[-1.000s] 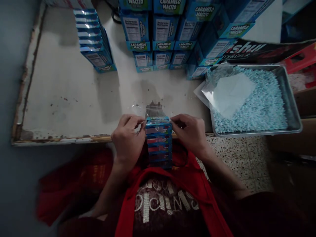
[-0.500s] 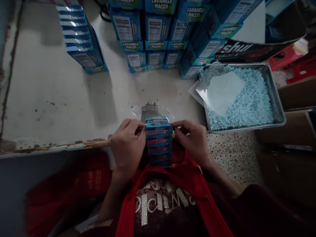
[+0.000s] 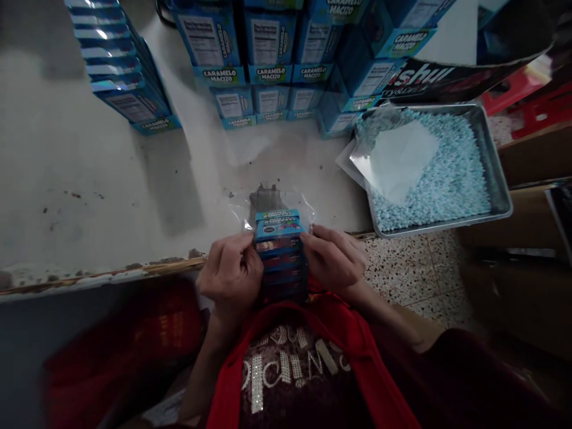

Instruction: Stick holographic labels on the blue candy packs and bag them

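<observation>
A stack of blue candy boxes [image 3: 280,230] stands at the table's front edge, against my apron. Clear plastic film [image 3: 300,204] spreads out around its far end, over the tabletop. On the stack's left side, my left hand [image 3: 230,269] is closed in a pinch on the edge of the film. Across from it, my right hand [image 3: 336,257] pinches the film at the right side, fingertips close to the top box. The lower boxes of the stack sit in shadow near my body.
Stacked blue boxes [image 3: 270,44] line the back of the table. A leaning row of similar boxes [image 3: 129,98] stands at the left. To the right, a metal tray [image 3: 504,202] holds light-blue candies [image 3: 456,173], with a white sheet [image 3: 397,158] on them.
My hands have pinched the film and drawn it up around the stack, so more of it shows spread at the far end. The view has shifted slightly.
</observation>
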Tool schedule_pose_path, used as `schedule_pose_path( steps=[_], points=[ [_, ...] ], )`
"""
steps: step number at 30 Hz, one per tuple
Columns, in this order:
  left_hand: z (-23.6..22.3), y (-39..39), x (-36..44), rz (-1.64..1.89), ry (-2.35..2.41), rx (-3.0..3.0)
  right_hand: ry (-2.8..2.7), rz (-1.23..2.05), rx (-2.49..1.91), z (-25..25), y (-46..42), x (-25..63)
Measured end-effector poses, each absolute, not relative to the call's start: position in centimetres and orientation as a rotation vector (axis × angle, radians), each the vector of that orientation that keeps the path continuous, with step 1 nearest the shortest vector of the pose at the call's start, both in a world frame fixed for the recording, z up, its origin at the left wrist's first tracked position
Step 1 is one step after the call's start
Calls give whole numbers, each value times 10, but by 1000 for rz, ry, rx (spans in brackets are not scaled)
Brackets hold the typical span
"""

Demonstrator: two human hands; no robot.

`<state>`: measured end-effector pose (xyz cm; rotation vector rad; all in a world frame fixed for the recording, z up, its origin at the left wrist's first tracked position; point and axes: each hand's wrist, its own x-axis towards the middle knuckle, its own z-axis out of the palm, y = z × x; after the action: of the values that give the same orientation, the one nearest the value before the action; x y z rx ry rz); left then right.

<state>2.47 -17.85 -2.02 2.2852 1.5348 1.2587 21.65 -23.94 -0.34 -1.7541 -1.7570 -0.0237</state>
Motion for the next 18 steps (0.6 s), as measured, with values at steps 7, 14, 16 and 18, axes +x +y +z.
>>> schedule_pose_path(
  steps=[7,14,16,18],
  points=[
    [-95,-177,0,1332,1444,2246,-1789,-151,-1567,-43,-250,232],
    [-83,-146,14,1489,1216,2245,-1542,27,-1732,-37,-232,218],
    [-86,-153,12,1542,1229,2180,-1733,-45,-1597,-30,-237,223],
    [-92,-163,10,1599,1250,2140,-1899,-150,-1381,-25,-244,230]
  ],
)
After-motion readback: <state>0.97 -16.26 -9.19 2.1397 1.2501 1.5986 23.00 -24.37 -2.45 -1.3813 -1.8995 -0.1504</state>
